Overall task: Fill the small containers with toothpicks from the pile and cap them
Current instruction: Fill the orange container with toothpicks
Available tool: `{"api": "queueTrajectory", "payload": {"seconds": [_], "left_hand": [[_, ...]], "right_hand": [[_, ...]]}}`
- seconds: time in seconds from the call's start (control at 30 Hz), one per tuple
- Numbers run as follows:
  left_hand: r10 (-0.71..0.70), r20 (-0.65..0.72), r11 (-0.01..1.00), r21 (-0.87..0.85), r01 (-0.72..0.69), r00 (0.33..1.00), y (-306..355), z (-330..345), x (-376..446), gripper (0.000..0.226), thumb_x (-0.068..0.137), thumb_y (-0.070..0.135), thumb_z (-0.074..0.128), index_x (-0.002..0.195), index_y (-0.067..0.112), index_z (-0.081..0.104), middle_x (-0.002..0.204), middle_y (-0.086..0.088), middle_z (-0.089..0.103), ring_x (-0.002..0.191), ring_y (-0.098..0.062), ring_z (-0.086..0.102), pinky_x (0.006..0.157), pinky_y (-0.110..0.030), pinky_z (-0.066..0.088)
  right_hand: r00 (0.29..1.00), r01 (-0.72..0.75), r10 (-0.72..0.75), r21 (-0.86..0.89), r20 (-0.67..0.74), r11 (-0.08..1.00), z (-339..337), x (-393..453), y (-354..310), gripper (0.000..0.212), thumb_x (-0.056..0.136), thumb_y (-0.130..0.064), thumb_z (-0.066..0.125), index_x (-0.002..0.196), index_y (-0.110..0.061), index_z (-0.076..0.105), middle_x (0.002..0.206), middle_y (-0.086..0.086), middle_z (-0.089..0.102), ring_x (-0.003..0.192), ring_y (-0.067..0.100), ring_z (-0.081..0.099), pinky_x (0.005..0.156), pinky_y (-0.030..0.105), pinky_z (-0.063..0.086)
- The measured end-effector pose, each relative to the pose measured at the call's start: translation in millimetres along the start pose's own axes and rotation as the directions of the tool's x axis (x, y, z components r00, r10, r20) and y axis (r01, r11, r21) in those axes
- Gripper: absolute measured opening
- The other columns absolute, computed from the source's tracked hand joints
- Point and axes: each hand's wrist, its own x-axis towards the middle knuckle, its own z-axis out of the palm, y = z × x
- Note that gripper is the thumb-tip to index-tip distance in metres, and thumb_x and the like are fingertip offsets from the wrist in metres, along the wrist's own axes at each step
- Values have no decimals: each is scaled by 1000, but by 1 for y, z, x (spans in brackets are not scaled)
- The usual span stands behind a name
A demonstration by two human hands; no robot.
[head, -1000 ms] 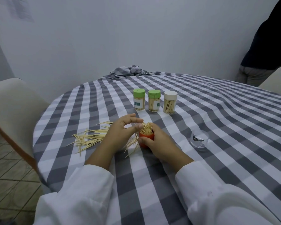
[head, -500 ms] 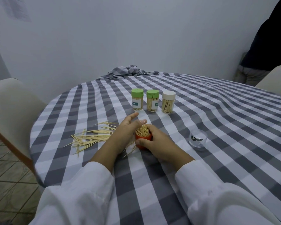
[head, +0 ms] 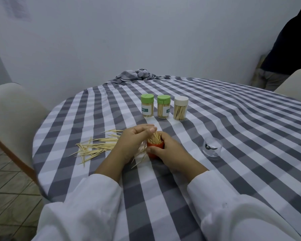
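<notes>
Right then: right hand (head: 170, 152) wrapped round an orange container (head: 155, 150), thumb across its near side, fingers curled behind it, container held upright on the grey-and-white checked tablecloth (head: 233, 129) near the middle of the table. Bundle of toothpicks (head: 155, 139) stuck out of the container's open top, fanned and leaning slightly. Left hand (head: 131, 143) just beside it, fingers bent and drawn together, fingertips (head: 150, 130) at the tips of those toothpicks; whether pinching any or only touching them, could not tell. More toothpicks under the left palm and poking out toward the near edge, a few blurred. Loose pile of toothpicks (head: 96, 147) scattered flat on the cloth to the left of that hand, touching nothing else. Clear plastic cap (head: 212, 148) on the cloth to the right of the right hand, apart from it. Further back, three filled and capped containers in a row, near one another: green-lidded container (head: 147, 107) on the left, second green-lidded container (head: 163, 108) in the middle, white-lidded container (head: 180, 110) on the right. Bunched fabric (head: 137, 75) at the far edge of the table. Pale chair (head: 9, 115) at the left; another chair back (head: 297, 84) at the right, with a person in dark clothing (head: 288, 49) behind it.
</notes>
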Motion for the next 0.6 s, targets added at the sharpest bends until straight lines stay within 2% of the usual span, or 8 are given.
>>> {"api": "queueTrajectory", "payload": {"seconds": [0.07, 0.13, 0.23, 0.3, 0.37, 0.43, 0.53, 0.6], "left_hand": [[21, 38, 993, 118, -25, 999, 0, 1, -1, 20, 91, 28, 59, 105, 21, 71, 115, 19, 59, 97, 6, 56, 71, -11, 43], [46, 24, 988, 144, -49, 999, 2, 1, -2, 22, 95, 31, 51, 113, 31, 64, 115, 22, 55, 97, 12, 49, 73, -7, 36], [50, -70, 991, 127, -41, 996, 2, -4, 0, 31, 98, 27, 47, 128, 34, 54, 122, 15, 51, 109, 2, 44, 90, -17, 32], [34, -71, 984, 177, -21, 997, 2, -6, 0, 38, 98, 26, 48, 136, 27, 48, 122, 14, 50, 112, -2, 42, 93, -21, 30], [24, -43, 975, 223, -14, 999, -1, -4, -2, 39, 96, 27, 52, 135, 25, 49, 120, 14, 53, 109, -2, 48, 86, -17, 36], [17, -23, 970, 242, -11, 1000, -3, -2, -2, 31, 93, 26, 58, 125, 27, 58, 116, 11, 60, 107, -5, 56, 82, -17, 43], [-35, -15, 970, 239, 38, 999, -4, -4, 0, 27, 90, 10, 59, 111, 27, 63, 115, 0, 65, 107, -13, 61, 91, -29, 51], [-62, 30, 962, 267, 52, 998, -5, -6, 1, 36, 87, 3, 59, 116, 24, 58, 116, -3, 64, 107, -14, 62, 92, -31, 53]], "right_hand": [[1000, -6, 7, 29, -28, 1000, -1, 1, 1, 55, 92, -29, 58, 140, -24, 31, 136, 1, 45, 116, 16, 45, 94, 28, 39], [999, -19, 21, 36, -47, 999, -3, 2, 3, 54, 91, -29, 59, 138, -23, 34, 133, 0, 47, 112, 14, 46, 94, 28, 39], [996, -31, 33, 36, -78, 999, -8, 4, 6, 53, 89, -30, 62, 136, -22, 38, 129, -1, 51, 119, 18, 47, 102, 33, 39], [997, -24, 28, 45, -75, 999, -11, 3, 7, 53, 88, -30, 63, 135, -22, 39, 129, -1, 51, 120, 19, 47, 102, 33, 38], [998, -13, 15, 42, -53, 999, -13, 2, 8, 56, 88, -30, 63, 137, -22, 37, 131, -1, 50, 121, 19, 46, 102, 33, 38], [999, -5, 7, 38, -40, 999, -14, 1, 9, 58, 88, -30, 63, 139, -22, 35, 133, -1, 48, 121, 19, 46, 103, 34, 39], [1000, -5, 6, 39, -31, 999, -16, 2, 10, 60, 88, -30, 63, 140, -23, 34, 135, -1, 47, 120, 17, 45, 101, 32, 40], [1000, -3, 4, 38, -30, 999, -18, 2, 12, 61, 87, -30, 64, 139, -23, 35, 134, -2, 47, 113, 13, 45, 95, 28, 39]]}}
